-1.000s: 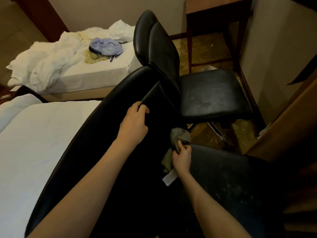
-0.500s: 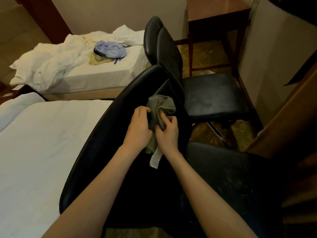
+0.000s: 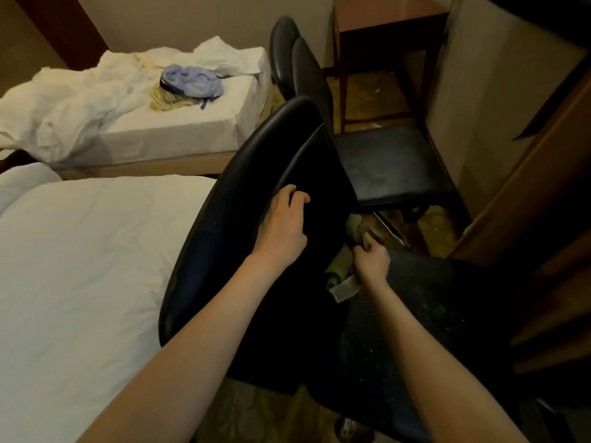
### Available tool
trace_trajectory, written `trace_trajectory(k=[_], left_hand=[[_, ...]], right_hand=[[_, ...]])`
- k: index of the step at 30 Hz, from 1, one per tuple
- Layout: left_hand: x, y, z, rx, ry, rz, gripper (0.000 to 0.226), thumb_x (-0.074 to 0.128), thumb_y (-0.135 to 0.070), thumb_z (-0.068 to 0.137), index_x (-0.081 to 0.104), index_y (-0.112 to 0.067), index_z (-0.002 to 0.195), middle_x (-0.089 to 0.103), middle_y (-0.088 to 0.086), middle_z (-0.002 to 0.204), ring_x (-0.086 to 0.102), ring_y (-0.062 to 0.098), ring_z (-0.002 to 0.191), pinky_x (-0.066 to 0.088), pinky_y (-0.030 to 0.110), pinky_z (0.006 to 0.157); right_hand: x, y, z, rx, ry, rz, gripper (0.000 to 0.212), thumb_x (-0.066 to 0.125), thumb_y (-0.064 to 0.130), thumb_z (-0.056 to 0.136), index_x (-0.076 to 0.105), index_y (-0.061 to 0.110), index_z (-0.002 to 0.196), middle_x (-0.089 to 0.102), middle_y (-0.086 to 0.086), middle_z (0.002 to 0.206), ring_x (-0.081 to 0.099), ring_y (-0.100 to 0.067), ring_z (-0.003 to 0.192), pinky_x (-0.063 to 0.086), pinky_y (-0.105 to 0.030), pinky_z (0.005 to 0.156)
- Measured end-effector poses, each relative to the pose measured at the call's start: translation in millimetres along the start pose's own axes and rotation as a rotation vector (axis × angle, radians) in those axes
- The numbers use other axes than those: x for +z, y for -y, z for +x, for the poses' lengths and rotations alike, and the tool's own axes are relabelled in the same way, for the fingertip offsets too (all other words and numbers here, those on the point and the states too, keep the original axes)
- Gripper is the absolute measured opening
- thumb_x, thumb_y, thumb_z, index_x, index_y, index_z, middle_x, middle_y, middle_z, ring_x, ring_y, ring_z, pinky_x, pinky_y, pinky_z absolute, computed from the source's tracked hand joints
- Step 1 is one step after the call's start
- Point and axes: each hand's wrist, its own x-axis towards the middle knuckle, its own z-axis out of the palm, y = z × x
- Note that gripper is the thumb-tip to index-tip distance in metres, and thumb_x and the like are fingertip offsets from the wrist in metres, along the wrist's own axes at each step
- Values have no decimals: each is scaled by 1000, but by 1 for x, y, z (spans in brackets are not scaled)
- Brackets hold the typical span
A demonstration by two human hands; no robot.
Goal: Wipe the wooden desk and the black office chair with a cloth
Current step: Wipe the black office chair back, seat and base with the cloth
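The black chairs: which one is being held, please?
The nearer chair: the left hand grips its backrest, the right hand holds a cloth by it; the farther chair is untouched.

Crumpled white sheets (image 3: 64, 103) and a blue garment (image 3: 193, 81) are carried by the far bed (image 3: 179, 135), a smooth white sheet (image 3: 80, 266) is spread over the near bed (image 3: 28, 180), and a black office chair (image 3: 224, 251) and a second black chair (image 3: 393, 161) are borne by the floor (image 3: 377, 87).

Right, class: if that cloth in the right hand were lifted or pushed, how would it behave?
Probably floppy: the olive cloth bunches and droops either side of the right hand gripping it. Likely light, as one hand holds it. Pushed along the black office chair, it would probably crumple, not slide.
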Motion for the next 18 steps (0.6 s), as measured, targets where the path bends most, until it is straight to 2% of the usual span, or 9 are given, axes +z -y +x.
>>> trace_trajectory(k=[4, 7, 8, 11, 14, 16, 18], left_hand=[[4, -2, -7, 1, -2, -10, 57, 51, 7, 83, 37, -14, 134, 18, 4, 150, 19, 21, 140, 33, 35, 106], [10, -1, -14, 19, -14, 29, 56, 53, 3, 84, 36, -15, 133, 17, 4, 151, 19, 21, 140, 36, 36, 103], [12, 0, -17, 25, -9, 41, 56, 53, 3, 84, 36, -15, 133, 17, 4, 150, 19, 21, 140, 37, 36, 102], [19, 3, -23, 52, 36, 91, 56, 54, 2, 84, 34, -15, 134, 17, 6, 150, 19, 23, 140, 36, 33, 104], [26, 4, -31, 105, 84, 141, 55, 54, -1, 86, 34, -12, 135, 19, 10, 150, 17, 25, 141, 28, 33, 111], [29, 4, -35, 127, 107, 145, 55, 54, -2, 86, 33, -12, 136, 20, 11, 150, 15, 25, 142, 26, 33, 112], [26, 6, -37, 123, 114, 127, 55, 54, -1, 85, 35, -12, 135, 22, 9, 147, 19, 25, 139, 31, 33, 108]], right_hand=[[25, 36, -25, -140, -37, 51, 50, 52, 9, 91, 43, 13, 140, 52, -8, 133, 47, -21, 124, 36, -35, 108], [53, 27, -46, -163, -6, 20, 51, 53, 7, 93, 38, 10, 142, 47, -7, 124, 45, -13, 112, 32, -14, 97], [58, 17, -50, -128, -21, 27, 51, 52, 8, 94, 37, 10, 142, 45, -7, 123, 44, -11, 110, 31, -11, 92], [60, -26, -46, 11, -50, 0, 50, 50, 11, 95, 36, 11, 144, 43, -9, 130, 46, -20, 117, 33, -20, 94], [50, -72, -39, 206, 27, -112, 46, 48, 9, 93, 44, 11, 139, 47, -13, 133, 50, -29, 116, 39, -31, 94], [43, -99, -43, 330, 73, -172, 38, 45, 8, 93, 52, 8, 130, 54, -16, 128, 54, -29, 108, 42, -33, 88], [38, -109, -50, 344, 62, -164, 37, 45, 9, 94, 53, 10, 130, 56, -15, 127, 55, -27, 107, 44, -38, 89]])
